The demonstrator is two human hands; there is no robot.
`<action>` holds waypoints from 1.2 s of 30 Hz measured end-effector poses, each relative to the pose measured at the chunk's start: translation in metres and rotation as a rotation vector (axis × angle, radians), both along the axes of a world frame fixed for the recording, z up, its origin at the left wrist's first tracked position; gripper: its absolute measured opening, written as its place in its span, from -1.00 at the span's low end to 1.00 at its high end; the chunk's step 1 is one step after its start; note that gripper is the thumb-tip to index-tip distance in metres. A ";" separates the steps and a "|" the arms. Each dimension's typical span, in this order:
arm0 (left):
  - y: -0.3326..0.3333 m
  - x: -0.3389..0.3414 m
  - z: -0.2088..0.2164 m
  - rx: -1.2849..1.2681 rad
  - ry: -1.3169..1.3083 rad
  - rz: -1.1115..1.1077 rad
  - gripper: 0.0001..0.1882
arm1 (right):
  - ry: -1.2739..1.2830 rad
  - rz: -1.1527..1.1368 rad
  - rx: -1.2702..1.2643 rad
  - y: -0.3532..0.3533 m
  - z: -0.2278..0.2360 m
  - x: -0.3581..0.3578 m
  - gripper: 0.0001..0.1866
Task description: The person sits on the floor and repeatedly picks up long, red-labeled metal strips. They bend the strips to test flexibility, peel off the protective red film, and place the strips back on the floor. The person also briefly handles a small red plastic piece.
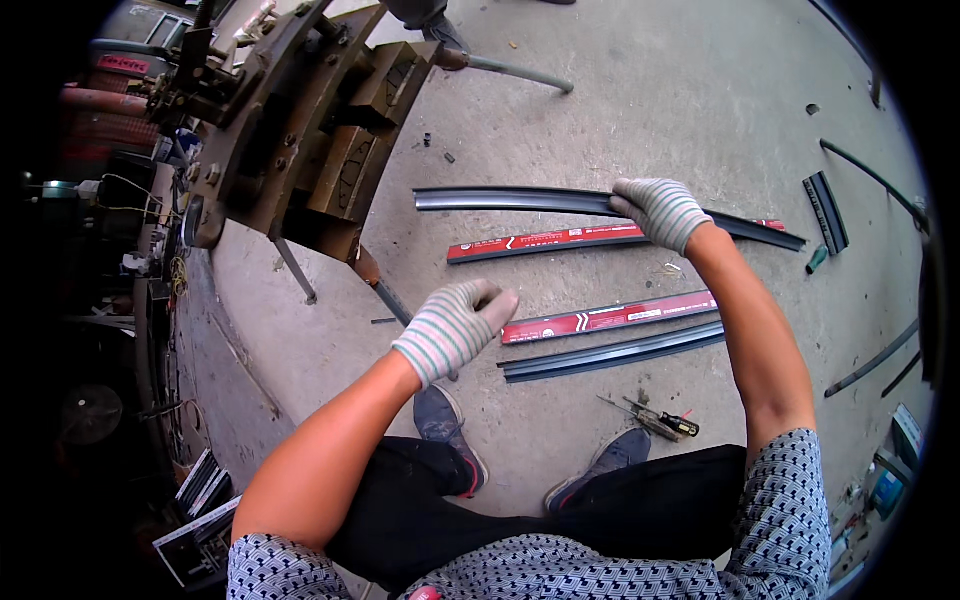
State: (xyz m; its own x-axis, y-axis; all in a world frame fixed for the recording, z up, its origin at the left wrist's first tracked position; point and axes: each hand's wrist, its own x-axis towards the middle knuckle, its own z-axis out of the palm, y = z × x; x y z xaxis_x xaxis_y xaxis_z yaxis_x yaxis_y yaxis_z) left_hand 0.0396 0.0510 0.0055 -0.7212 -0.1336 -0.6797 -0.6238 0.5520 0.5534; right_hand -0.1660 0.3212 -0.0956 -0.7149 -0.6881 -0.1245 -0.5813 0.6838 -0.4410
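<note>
My right hand (662, 212), in a striped knit glove, grips a long dark metal channel strip (520, 200) near its middle. The strip's left end points toward the steel machine, and its right part runs out past my hand. My left hand (455, 325), gloved alike, hovers apart from it with fingers drawn together and nothing visible in them. Beneath the held strip lies a red-labelled strip (545, 241). Nearer me, a second red-labelled strip (610, 317) and a bare dark channel strip (610, 352) lie on the floor; my right forearm crosses their right ends.
A heavy steel machine (340, 180) on rod legs stands at the left. Screwdrivers (665, 420) lie by my right shoe. Farther right are short dark channel pieces (826, 212), a green-handled tool (817, 260) and a bent bar (870, 175). Another person's shoe (445, 33) shows at the top.
</note>
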 end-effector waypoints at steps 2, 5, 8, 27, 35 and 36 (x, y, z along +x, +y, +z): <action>0.002 -0.013 0.001 0.039 0.090 0.020 -0.35 | 0.008 -0.044 -0.014 0.010 0.023 0.007 -0.66; 0.010 -0.035 0.004 0.133 0.102 0.132 -0.23 | -0.050 -0.069 -0.014 0.025 0.058 0.020 -0.63; 0.021 -0.064 0.009 0.232 0.164 0.306 -0.20 | -0.146 -0.074 -0.069 0.036 0.082 0.032 -0.66; 0.014 -0.102 0.000 0.626 0.329 0.408 -0.51 | -0.437 -0.372 -0.139 0.039 0.134 0.093 -0.54; 0.005 -0.109 -0.014 0.797 0.368 0.323 -0.48 | -0.654 -0.407 -0.034 0.045 0.125 0.090 -0.64; 0.004 -0.111 -0.016 0.822 0.369 0.316 -0.47 | -0.709 -0.427 -0.027 0.049 0.123 0.090 -0.66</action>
State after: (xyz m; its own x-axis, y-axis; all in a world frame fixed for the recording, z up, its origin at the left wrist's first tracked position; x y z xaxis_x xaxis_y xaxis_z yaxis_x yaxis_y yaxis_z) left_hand -0.0709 0.0551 -0.0106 -0.9212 0.0591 -0.3845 -0.3860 -0.2619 0.8845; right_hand -0.0757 0.3704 0.0270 -0.6732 -0.3844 -0.6316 0.1485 0.7665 -0.6248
